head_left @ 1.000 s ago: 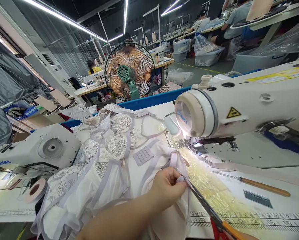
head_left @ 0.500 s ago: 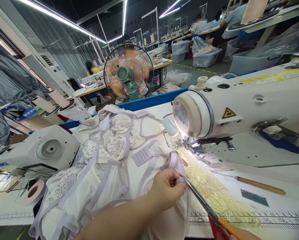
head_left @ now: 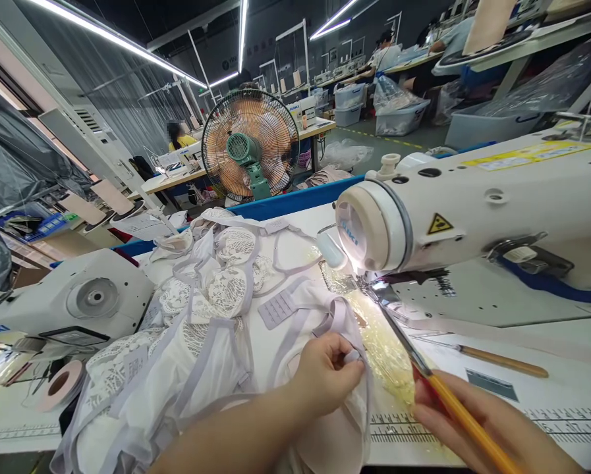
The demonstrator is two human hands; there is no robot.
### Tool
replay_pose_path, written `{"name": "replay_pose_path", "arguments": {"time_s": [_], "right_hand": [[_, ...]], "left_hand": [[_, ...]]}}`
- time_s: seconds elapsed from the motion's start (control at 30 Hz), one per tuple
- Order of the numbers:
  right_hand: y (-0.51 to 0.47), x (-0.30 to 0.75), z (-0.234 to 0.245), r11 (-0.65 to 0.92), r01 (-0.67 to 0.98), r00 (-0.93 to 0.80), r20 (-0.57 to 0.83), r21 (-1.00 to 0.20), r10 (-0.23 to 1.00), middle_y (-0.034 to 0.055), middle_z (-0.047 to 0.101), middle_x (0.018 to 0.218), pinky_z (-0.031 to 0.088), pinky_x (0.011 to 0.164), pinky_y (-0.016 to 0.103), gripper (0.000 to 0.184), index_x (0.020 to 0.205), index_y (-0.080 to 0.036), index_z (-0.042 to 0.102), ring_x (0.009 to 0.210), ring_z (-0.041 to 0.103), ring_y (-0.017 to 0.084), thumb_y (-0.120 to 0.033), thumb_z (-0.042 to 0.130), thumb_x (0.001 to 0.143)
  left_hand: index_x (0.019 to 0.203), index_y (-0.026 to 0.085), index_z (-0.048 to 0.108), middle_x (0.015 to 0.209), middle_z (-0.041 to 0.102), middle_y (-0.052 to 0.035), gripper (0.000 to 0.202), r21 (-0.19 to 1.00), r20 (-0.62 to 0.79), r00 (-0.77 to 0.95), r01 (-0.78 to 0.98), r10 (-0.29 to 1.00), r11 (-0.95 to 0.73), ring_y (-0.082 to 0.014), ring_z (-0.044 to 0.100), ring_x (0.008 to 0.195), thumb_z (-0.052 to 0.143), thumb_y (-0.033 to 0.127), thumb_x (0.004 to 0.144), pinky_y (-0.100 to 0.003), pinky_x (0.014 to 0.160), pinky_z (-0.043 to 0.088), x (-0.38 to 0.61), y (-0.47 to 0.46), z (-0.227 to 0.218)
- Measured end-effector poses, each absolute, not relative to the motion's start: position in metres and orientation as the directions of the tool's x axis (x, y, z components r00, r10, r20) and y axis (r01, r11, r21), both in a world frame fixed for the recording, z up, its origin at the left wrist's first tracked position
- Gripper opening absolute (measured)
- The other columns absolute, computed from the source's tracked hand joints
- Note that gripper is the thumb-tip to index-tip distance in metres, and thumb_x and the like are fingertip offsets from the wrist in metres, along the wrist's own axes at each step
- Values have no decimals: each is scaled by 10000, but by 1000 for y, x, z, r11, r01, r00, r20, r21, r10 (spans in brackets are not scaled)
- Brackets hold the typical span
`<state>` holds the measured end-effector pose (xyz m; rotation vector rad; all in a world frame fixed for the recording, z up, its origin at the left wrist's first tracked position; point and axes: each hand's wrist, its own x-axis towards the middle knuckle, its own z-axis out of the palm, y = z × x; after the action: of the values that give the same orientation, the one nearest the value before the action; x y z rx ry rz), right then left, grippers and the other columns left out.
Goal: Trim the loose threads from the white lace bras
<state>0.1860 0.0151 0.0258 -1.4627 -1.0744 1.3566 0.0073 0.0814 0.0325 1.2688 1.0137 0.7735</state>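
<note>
My left hand [head_left: 327,372] is closed in a pinch on the pale lilac edge of a bra [head_left: 332,431], close to the table's front. Its thumb and finger hide part of the fabric. My right hand [head_left: 478,411] grips a pair of scissors [head_left: 411,349] with orange and red handles. The blades point up and left toward the lit needle area of the sewing machine [head_left: 394,224], apart from the fabric in my left hand. Beyond my left hand lies a lilac hook-and-eye strip [head_left: 278,308].
Several white lace bras [head_left: 226,289] are heaped on the left. A wooden-handled tool [head_left: 505,361] lies on the right. Printed ruler markings [head_left: 398,428] run along the table front. A second machine [head_left: 82,296], a tape roll [head_left: 60,388] and a fan [head_left: 248,148] stand around.
My right hand has come further into view, raising the scissors up and away from my left hand toward the machine. My left hand keeps its pinch on the bra.
</note>
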Motion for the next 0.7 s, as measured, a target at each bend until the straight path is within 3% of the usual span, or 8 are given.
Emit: {"name": "replay_pose_path", "arguments": {"time_s": [0.07,0.2,0.3,0.43,0.6,0.7], "right_hand": [[36,177,38,-191,254,25,-191,-948,981,-25,491,544,399,481,224,282,573,-213,539,536,451,131,-405,747,567],[63,162,43,-88,341,-95,-128,-936,987,-45,421,557,338,480,228,269,585,-208,463,551,390,121,-380,652,668],[67,159,42,-90,287,-152,-138,-954,979,-63,364,532,288,445,217,278,581,-212,390,505,345,97,-339,598,715],[62,161,50,-222,164,-209,-253,-961,945,-92,313,465,238,398,213,292,629,-226,360,420,282,73,-397,551,768],[56,158,52,-234,87,-81,-241,-968,967,-97,318,464,247,388,209,301,665,-221,409,405,286,66,-459,581,732],[56,158,44,-201,125,-97,-213,-972,972,-84,362,495,289,399,216,282,676,-218,426,417,318,72,-436,598,725]], "left_hand": [[643,176,446,576,432,31,172,989,-138,385,106,913,105,-85,373,528,592,265,619,-224,512,283,7,80,33],[610,187,412,528,364,50,198,974,-76,388,228,918,-16,-82,308,504,591,269,632,-223,491,246,5,79,36],[621,188,415,540,363,46,195,968,-71,397,249,915,-33,-89,311,515,586,278,648,-229,502,256,3,78,39],[671,180,449,604,422,24,211,983,-116,444,177,888,40,-98,354,540,597,330,670,-241,530,293,2,78,41],[671,172,455,598,440,24,303,984,-172,497,53,851,168,-88,363,530,653,400,651,-240,527,281,4,80,45],[663,170,460,603,453,26,355,975,-188,513,-3,838,221,-81,378,532,699,428,617,-233,526,280,5,81,48]]}}
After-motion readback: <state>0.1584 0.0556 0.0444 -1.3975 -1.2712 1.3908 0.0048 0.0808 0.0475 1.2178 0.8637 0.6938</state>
